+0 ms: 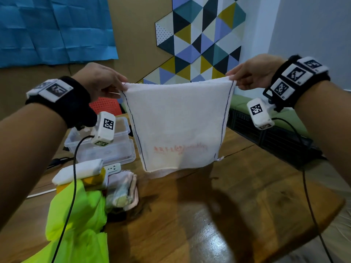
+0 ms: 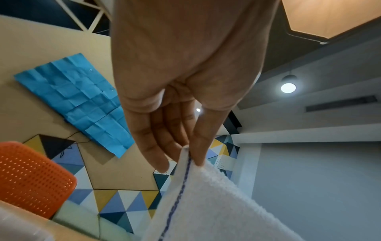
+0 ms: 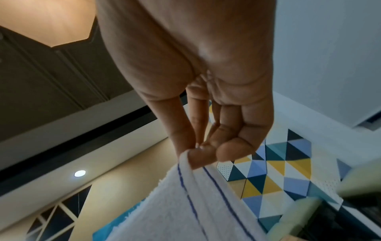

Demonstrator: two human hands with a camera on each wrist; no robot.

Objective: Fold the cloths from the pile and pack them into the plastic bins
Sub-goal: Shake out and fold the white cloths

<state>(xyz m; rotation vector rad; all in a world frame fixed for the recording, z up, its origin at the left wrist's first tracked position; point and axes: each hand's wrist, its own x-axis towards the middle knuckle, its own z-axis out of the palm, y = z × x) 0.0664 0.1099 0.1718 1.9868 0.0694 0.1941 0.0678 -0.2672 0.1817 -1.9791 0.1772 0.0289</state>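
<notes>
A white cloth (image 1: 178,122) with thin blue side stripes and faint red lettering hangs stretched in the air above the wooden table (image 1: 237,196). My left hand (image 1: 106,80) pinches its top left corner (image 2: 186,156) between thumb and fingers. My right hand (image 1: 252,74) pinches the top right corner (image 3: 189,158), where the cloth is doubled over. A small pile of pale cloths (image 1: 123,190) lies on the table at the left. Behind it stand clear plastic bins (image 1: 106,147), stacked.
A lime green bag (image 1: 76,221) spreads at the near left, with a folded white cloth (image 1: 77,171) and a white power strip (image 1: 114,168) beside it. An orange chair (image 1: 106,107) stands behind the bins. Cables hang from both wrists.
</notes>
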